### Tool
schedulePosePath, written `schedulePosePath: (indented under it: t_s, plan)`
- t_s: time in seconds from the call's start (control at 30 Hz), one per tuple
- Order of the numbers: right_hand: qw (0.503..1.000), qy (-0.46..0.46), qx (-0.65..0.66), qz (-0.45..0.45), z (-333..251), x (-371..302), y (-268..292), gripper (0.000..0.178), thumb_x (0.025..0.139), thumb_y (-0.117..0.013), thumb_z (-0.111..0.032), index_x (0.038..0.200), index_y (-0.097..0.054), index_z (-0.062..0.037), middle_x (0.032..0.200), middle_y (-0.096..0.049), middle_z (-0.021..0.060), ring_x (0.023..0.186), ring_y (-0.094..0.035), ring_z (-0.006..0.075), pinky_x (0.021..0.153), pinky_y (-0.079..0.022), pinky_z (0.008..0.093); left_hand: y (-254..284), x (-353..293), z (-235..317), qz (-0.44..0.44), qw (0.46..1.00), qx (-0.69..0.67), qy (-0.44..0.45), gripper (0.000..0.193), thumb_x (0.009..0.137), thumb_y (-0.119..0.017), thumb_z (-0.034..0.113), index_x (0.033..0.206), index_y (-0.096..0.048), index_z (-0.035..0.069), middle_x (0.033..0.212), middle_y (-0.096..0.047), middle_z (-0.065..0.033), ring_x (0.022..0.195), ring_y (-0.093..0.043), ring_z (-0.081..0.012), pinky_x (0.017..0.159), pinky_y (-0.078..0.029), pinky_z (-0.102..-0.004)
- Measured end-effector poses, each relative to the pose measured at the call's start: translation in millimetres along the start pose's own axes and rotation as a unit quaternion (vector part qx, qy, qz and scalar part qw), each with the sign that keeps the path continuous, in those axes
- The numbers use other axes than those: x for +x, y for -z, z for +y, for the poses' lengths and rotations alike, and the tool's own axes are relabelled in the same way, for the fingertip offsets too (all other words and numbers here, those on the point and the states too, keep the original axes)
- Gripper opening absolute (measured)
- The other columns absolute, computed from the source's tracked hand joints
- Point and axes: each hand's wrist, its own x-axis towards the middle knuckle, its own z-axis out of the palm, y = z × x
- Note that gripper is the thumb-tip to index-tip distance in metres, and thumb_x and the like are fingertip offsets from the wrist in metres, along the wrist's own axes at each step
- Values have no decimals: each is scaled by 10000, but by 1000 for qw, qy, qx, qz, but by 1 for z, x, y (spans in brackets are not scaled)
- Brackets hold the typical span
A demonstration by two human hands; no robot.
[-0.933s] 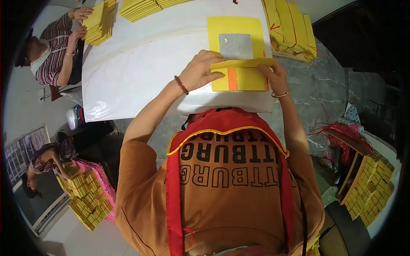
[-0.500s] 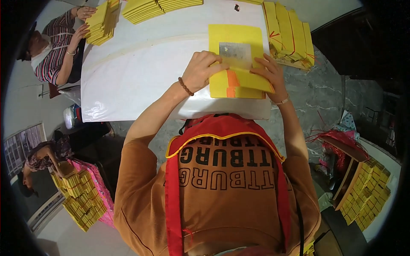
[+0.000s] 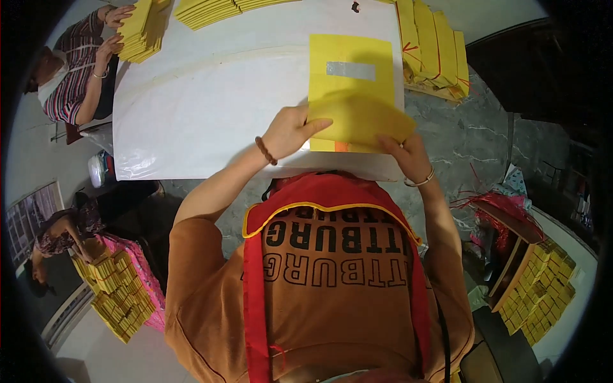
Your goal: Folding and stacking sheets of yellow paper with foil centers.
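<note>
Basically, yel. paper (image 3: 351,96) lengthwise fore-aft

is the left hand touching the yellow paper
Touching. The head view shows the left hand with its thumb over the left edge of the yellow paper.

On the white counter (image 3: 211,115), yellow paper (image 3: 354,105) is showing a silver patch (image 3: 351,70); right of the counter, grey floor (image 3: 440,121) is showing pale veins; left of the counter, a co-worker's shirt (image 3: 62,101) is showing stripes.
</note>
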Motion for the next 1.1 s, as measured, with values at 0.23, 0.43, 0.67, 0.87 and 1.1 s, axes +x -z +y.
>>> schedulePosePath:
  t_s: [0.23, 0.43, 0.67, 0.87, 1.1]
  plan:
    - [943, -20, 291, 161, -22, 12, -15, 534, 809, -633, -102, 1276, -394, 0, 1034, -588, 86, 876, -555, 110, 739, -446, 222, -4, 19, -8, -22, 976, -123, 178, 268, 866, -587, 225, 974, -624, -17, 692, -587, 2, 601, -491, -67, 535, -404, -232]
    - [947, -2, 266, 179, -2, 14, -26, 460, 794, -652, -89, 1214, -489, 4, 1011, -602, 65, 861, -549, 94, 744, -444, 216, 1, 19, 17, -32, 978, 77, 192, 269, 866, -577, 188, 1047, -605, -9, 781, -642, -22, 674, -551, -61, 583, -441, -244]
    - [929, -21, 277, 245, -8, 20, -36, 389, 796, -645, -100, 1156, -548, 12, 999, -623, 83, 880, -555, 93, 760, -446, 219, -14, 18, -20, 53, 961, -196, 187, 280, 825, -599, 214, 1039, -606, 34, 826, -662, -115, 724, -629, -175, 664, -475, -305]
    - [926, -37, 250, 280, -7, 22, -41, 369, 790, -646, -98, 1133, -569, 13, 1027, -634, 129, 896, -583, 123, 766, -460, 242, -8, 23, -9, 47, 932, -300, 197, 239, 872, -560, 127, 1060, -542, -20, 897, -640, -70, 770, -585, -97, 692, -465, -237]
    - [929, -47, 204, 304, -6, 25, -47, 372, 786, -644, -127, 1133, -576, -14, 988, -647, 149, 854, -614, 155, 745, -470, 261, -8, 21, -12, 68, 908, -356, 210, 227, 894, -538, 136, 1031, -526, -45, 838, -634, -67, 724, -573, -70, 641, -457, -215]
